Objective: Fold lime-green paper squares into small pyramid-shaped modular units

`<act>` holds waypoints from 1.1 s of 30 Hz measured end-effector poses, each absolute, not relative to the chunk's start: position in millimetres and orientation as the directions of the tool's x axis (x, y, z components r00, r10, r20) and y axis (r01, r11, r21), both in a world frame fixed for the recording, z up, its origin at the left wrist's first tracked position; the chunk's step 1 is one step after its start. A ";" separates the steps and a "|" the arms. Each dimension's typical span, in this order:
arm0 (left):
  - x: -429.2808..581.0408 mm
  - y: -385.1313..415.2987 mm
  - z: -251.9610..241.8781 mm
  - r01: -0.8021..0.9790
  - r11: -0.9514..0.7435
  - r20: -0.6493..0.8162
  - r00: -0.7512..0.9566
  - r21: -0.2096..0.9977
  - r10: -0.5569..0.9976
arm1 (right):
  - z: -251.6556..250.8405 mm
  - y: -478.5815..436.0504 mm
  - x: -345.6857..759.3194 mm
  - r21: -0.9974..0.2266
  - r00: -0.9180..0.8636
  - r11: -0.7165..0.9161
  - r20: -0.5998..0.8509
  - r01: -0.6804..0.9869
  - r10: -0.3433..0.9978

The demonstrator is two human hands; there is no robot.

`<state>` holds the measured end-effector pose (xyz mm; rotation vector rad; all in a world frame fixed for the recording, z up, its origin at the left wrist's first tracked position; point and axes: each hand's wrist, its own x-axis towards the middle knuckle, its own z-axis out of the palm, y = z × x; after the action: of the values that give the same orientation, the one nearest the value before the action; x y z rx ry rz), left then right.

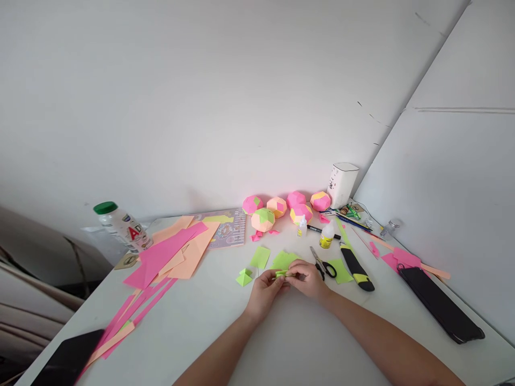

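Head view: a small green paper piece (pixel 281 274) is held up just above the worktop (pixel 217 311), between the two hands, near the front. It's pinched by the fingers of the left hand (pixel 265 289) on one side and by those of the right hand (pixel 308 280) on the other, so both sets are closed on the same bit of paper. Whether a crease is being pressed or an edge tucked can't be told, since much of the piece is covered by the fingers.

For a tidy result, the piece is best kept steady with the left fingers while the fine work is done with the right. Edges should be lined up before anything is pressed flat, and pressure is best run along the whole fold, as thin paper like this probably gets crumpled easily.

Now the count. Six faceted paper balls (pixel 263 220) are lined up along the wall, some touching. Three flat green sheets (pixel 260 257) are seen around the hands, plus one folded green shape (pixel 244 277) to the left. Two glue bottles (pixel 326 237), one black pen (pixel 313 229), one pair of scissors (pixel 330 269) and one cutter (pixel 354 265) are counted too. The pink strips (pixel 155 305) are too overlapped to be counted.
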<state>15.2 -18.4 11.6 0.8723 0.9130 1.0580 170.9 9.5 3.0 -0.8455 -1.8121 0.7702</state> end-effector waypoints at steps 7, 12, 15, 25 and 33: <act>15.1 -17.9 12.4 -0.364 0.258 -0.201 0.188 0.895 0.961 | -3.6 11.7 174.6 -0.962 -0.310 0.247 0.200 0.121 0.929; 14.2 -19.6 13.2 -0.378 0.243 -0.175 0.206 0.893 0.963 | -0.5 13.0 176.9 -0.977 -0.389 0.166 0.101 0.135 0.916; 14.5 -20.7 14.2 -0.352 0.238 -0.167 0.218 0.905 0.961 | 1.2 12.6 176.9 -0.983 -0.391 0.137 0.080 0.120 0.917; 16.7 -21.3 19.6 -0.265 0.269 -0.203 0.251 0.926 0.947 | 4.6 9.4 175.6 -0.997 -0.399 0.065 0.044 0.039 0.916; 18.5 -22.5 22.5 -0.255 0.252 -0.195 0.227 0.934 0.954 | 11.1 8.7 174.8 -0.997 -0.395 0.055 0.031 0.048 0.918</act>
<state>18.5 -22.5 22.5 0.9270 0.9601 1.0226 174.8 8.7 11.1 -1.0002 -1.5676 1.4376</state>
